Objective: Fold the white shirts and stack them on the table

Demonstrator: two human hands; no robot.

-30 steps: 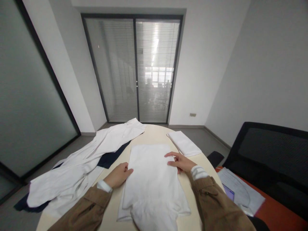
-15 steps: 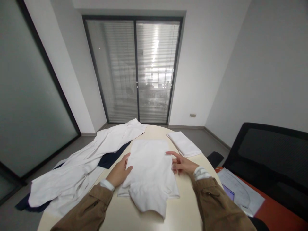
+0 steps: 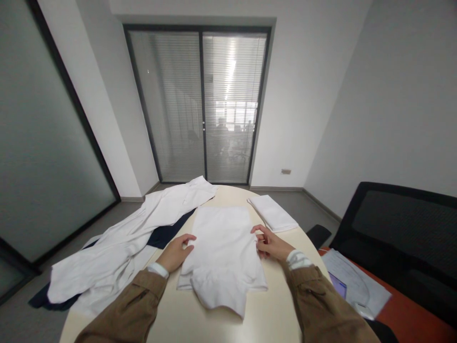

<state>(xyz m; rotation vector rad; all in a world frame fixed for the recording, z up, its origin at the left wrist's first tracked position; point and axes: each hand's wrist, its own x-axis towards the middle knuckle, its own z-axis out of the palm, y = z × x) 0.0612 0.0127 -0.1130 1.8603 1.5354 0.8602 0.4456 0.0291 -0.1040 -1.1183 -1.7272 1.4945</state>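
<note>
Both the left hand and right hand, half-curled, are touching a white garment's side edges; whether they are pinching it, I cannot tell. It is lying on the pale bench, between heaped clothes and a folded cloth. Beyond, blinds are hanging; rightward, a black chair is standing.

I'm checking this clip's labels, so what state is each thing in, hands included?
Middle white garment: laid flat, partly folded, near end uneven.
Left hand: at that garment's left edge, thumb and forefinger apart.
Right hand: at its right edge, fingers bent, grip unclear.
White cloth at right: folded, flat.
White clothing at left: loosely spread, creased.
Dark blue cloth: partly covered.
Blinds: lowered.
</note>
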